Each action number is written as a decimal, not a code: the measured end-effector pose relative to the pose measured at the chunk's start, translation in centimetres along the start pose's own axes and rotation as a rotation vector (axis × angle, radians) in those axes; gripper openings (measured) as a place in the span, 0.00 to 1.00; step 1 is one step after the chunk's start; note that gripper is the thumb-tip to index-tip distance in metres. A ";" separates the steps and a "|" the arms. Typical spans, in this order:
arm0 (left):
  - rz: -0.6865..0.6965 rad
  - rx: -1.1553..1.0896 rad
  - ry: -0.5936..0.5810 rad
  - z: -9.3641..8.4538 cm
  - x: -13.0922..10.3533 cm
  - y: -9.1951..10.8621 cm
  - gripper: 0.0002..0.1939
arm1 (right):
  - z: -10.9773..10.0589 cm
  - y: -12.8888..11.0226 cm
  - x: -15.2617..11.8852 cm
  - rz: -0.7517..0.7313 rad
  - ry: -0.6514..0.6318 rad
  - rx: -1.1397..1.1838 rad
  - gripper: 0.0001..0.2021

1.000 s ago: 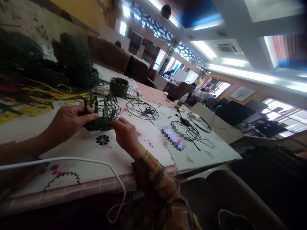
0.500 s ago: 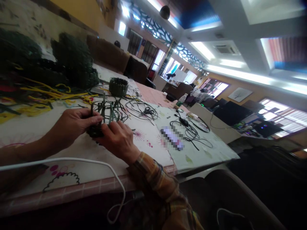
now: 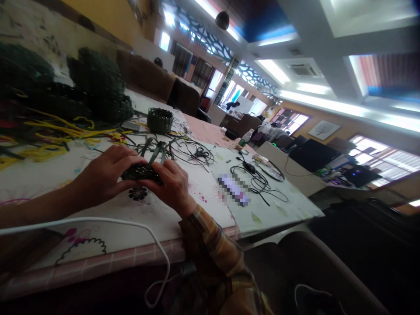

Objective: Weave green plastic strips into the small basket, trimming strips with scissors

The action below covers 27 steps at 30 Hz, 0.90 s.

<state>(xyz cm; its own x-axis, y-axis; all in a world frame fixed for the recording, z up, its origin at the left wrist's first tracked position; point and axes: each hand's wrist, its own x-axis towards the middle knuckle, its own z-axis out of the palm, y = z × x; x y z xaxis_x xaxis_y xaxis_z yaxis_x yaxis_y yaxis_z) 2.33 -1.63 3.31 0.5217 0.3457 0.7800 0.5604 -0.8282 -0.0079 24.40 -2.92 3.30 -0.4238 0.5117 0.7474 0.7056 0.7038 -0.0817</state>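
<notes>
A small, partly woven dark green basket [image 3: 139,172] is gripped between both hands, tilted so its woven side faces me. Loose flat strips [image 3: 152,153] stick up from its far edge. My left hand [image 3: 106,173] is closed on its left end, thumb along the lower edge. My right hand [image 3: 172,181] pinches the right end, thumb below and fingers on top near the strips. Much of the basket's far side is hidden by the fingers. Just under it, a dark flower pattern [image 3: 138,194] shows on the tablecloth.
Behind stands a finished-looking green woven basket [image 3: 160,121]. Yellow strips [image 3: 78,131] and large green woven pieces [image 3: 95,78] lie left. Coiled strips [image 3: 198,153], a blurred-out phone-like object [image 3: 233,189], a cable and a bottle [image 3: 245,139] are to the right. A white cord [image 3: 131,222] crosses in front.
The basket has been tipped so its woven side now shows toward me. The right hand has shifted to its right end, and the left hand's thumb has dropped to the lower edge.
</notes>
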 end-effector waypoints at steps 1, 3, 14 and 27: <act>0.026 0.022 0.002 0.0 0.1 0.0 0.21 | 0.0 -0.1 0.0 -0.005 -0.007 -0.005 0.26; 0.065 0.054 0.006 -0.2 0.3 0.2 0.19 | 0.0 -0.3 0.0 -0.008 -0.009 -0.022 0.26; 0.000 0.024 0.004 -0.4 0.0 1.1 0.15 | 0.6 -1.6 -0.6 0.007 0.028 -0.107 0.23; -0.134 -0.165 0.012 -0.1 -0.6 -0.6 0.17 | 0.2 -0.4 -0.3 0.213 0.081 0.432 0.10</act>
<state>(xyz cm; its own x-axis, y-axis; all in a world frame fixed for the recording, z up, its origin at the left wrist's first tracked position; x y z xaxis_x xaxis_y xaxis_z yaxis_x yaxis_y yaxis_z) 1.61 -1.34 2.87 0.4412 0.4532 0.7746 0.5107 -0.8365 0.1985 24.15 -3.22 2.94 -0.2385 0.6385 0.7317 0.4643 0.7368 -0.4915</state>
